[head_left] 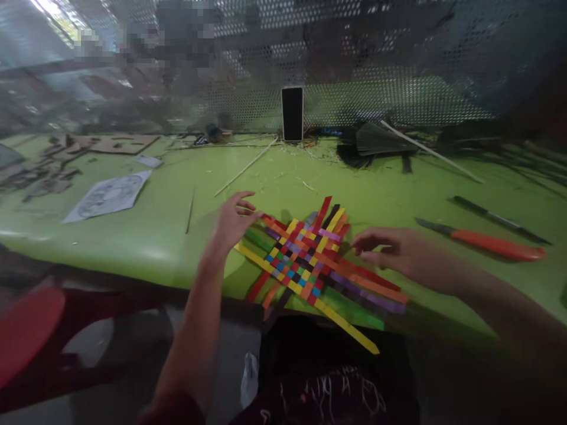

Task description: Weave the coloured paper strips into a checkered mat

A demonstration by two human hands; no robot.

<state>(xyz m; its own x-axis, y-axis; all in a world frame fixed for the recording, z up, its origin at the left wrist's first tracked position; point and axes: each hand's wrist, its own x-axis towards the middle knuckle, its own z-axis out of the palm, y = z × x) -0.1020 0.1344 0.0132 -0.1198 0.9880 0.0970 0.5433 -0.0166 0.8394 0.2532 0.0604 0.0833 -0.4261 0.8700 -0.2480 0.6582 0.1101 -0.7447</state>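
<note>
A woven mat of coloured strips (pixel 297 264) lies near the table's front edge. Its weave is a tight check of red, yellow, orange, blue, purple and black, with loose strip ends fanning out on all sides. At the mat's upper left corner is my left hand (pixel 234 221), its thumb tip touching or just beside the end of a red-orange strip (pixel 273 222); the fingers are apart from the thumb. My right hand (pixel 390 251) hovers at the mat's right side, fingers loosely bent and apart from the thumb, nothing visible between them. A long yellow strip (pixel 348 326) hangs past the front edge.
Right of the mat lie an orange-handled knife (pixel 491 241) and a dark slim blade (pixel 500 218). A phone (pixel 293 114) stands against the mesh behind. Dark strips (pixel 383 141), thin sticks (pixel 245 167), a printed sheet (pixel 110 195) and cardboard scraps (pixel 124 143) lie around. A red stool (pixel 29 330) stands lower left.
</note>
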